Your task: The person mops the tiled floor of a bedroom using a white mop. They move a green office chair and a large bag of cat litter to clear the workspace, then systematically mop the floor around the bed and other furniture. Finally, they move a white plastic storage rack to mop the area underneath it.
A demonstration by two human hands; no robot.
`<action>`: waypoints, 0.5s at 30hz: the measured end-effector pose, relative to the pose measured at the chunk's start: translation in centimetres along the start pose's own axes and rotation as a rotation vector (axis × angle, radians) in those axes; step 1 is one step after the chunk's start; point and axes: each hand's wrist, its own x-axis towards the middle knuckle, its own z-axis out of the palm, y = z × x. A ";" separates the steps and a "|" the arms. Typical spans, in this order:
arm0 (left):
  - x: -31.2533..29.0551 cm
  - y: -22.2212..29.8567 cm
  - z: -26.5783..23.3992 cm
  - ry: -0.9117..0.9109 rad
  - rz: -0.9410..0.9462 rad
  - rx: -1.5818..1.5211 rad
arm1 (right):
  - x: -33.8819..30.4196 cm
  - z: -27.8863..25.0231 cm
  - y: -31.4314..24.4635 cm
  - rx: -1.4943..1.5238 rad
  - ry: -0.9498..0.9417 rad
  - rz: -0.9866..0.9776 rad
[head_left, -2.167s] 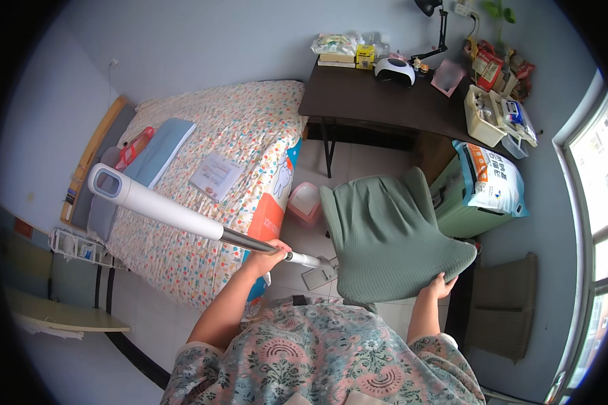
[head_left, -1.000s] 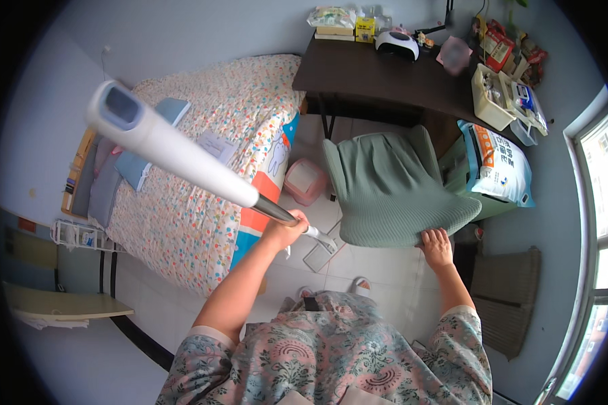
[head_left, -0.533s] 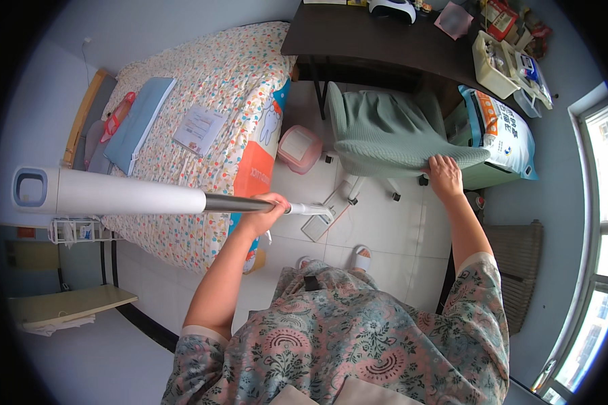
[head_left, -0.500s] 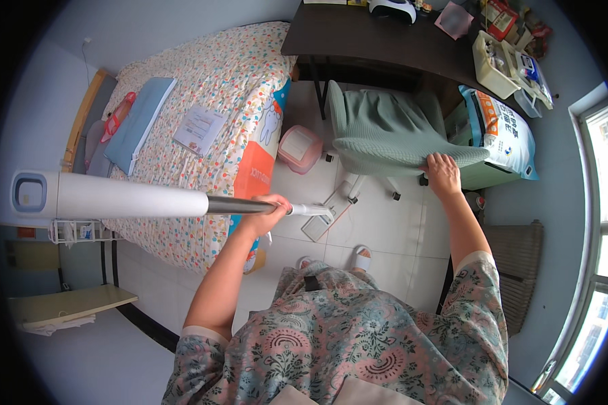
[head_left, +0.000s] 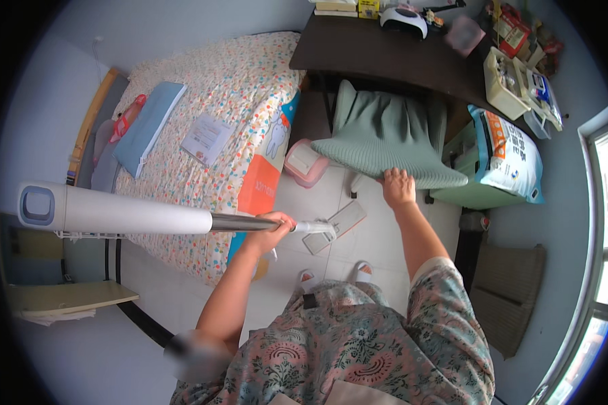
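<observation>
Pale blue-grey walls (head_left: 182, 27) close in a small bedroom with a white tiled floor (head_left: 378, 236). A bed (head_left: 209, 88) under a flowered spread fills the far left, a blue pillow (head_left: 147, 128) lying on it. At the far right stands a dark bench (head_left: 378, 57) (crowded with boxes and small clutter). Daylight enters through a window (head_left: 604, 270) along the right edge.

Head camera, looking steeply down from standing height.

The single wide fisheye view sits on the person's head, facing down and forward over their patterned clothing and both forearms, which enter from the lower edge. The floor (head_left: 385, 236) lies far below at centre; the bed (head_left: 209, 121) bends along the left rim and the dark worktop (head_left: 385, 54) along the top.
</observation>
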 end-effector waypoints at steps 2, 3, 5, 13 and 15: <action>0.4 -0.1 -0.3 0.010 0.006 0.008 | 0.9 -0.4 -0.5 0.049 0.056 0.023; 0.6 0.3 -0.3 0.010 -0.012 0.014 | 1.2 -0.2 -0.5 0.022 0.105 0.045; 1.0 1.2 -0.1 0.008 -0.050 0.028 | 2.3 0.1 -0.1 0.005 0.127 0.064; 3.2 0.1 2.2 0.037 0.045 0.074 | 8.6 -0.2 2.0 0.017 0.109 0.064; 3.7 0.6 2.5 0.058 0.001 0.064 | 10.2 -0.4 3.0 0.101 0.088 0.014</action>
